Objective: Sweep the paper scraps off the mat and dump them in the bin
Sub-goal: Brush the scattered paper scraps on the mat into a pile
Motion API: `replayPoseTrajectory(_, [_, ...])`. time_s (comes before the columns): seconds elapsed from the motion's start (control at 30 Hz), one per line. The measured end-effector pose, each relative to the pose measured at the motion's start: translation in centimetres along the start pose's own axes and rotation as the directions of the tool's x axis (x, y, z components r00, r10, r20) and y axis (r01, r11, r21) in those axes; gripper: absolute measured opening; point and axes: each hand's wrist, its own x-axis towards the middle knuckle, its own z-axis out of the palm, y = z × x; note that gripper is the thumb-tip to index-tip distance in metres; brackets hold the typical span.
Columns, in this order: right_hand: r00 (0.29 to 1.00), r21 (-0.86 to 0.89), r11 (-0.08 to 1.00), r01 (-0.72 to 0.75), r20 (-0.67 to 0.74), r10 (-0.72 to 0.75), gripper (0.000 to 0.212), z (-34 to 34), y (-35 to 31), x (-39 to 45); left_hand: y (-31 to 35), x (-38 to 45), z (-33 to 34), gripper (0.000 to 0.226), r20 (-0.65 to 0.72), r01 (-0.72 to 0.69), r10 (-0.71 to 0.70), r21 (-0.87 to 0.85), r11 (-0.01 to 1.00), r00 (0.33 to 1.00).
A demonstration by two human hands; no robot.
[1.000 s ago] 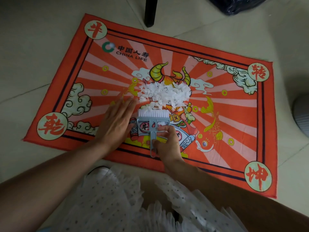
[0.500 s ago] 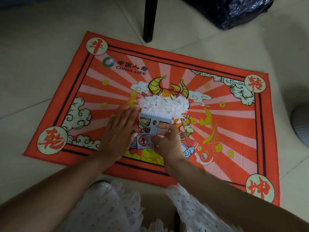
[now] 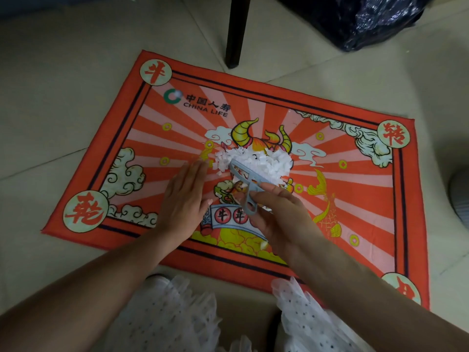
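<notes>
- Over the last second the paper scraps [image 3: 251, 162] have gone from a loose scatter to one tight white heap at the middle of the mat [image 3: 355, 204], over the ox's horns; a few stray bits lie just below it.
- The small grey brush [image 3: 247, 182] has turned: a moment ago its bristles stood square behind the pile, now it is tilted and angled into the heap's near side.
- Judged from this, gathering looks almost done; lifting the heap and carrying it to the bin is still to come. The dark plastic bag [image 3: 368, 19] at the top of the view may be that bin, though this cannot be told for sure.
- The right hand [image 3: 276, 214] has its grip closed round the brush handle, thumb and fingers curled on it.
- The left hand [image 3: 186, 196] lies flat, fingers straight and together, its tips right at the heap's left edge like a wall; it holds nothing.
- No dustpan is in sight.
</notes>
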Motion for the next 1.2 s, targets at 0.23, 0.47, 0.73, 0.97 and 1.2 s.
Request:
replayPoseTrajectory(0.23, [0.999, 0.026, 0.999, -0.036, 0.036, 0.035, 0.035, -0.1, -1.3, 0.0, 0.0, 0.2, 0.1, 0.083, -0.015, 0.012, -0.012, -0.022, 1.000, 1.000])
replayPoseTrajectory(0.47, [0.996, -0.523, 0.848, 0.086, 0.044, -0.074, 0.031, -1.4, -3.8, 0.7, -0.1, 0.2, 0.2, 0.082, -0.027, -0.004, 0.002, -0.041, 0.999, 1.000])
replayPoseTrajectory(0.73, [0.851, -0.908, -0.242, 0.343, 0.409, -0.329, 0.023, -2.0, -8.1, 2.9, -0.6, 0.3, 0.0, 0.082, -0.015, 0.008, -0.009, -0.044, 0.999, 1.000])
replayPoseTrajectory(0.97, [0.769, -0.752, -0.593, 0.287, 0.550, -0.326, 0.039, -1.3, -8.8, 4.2, -0.7, 0.1, -0.4, 0.082, -0.007, 0.005, -0.005, -0.050, 0.999, 1.000])
replayPoseTrajectory(1.2, [0.712, -0.627, -0.692, 0.357, 0.662, -0.233, 0.052, -0.3, -9.4, 4.9, -0.9, 0.2, -0.6, 0.084, -0.011, 0.003, -0.004, -0.047, 0.999, 1.000])
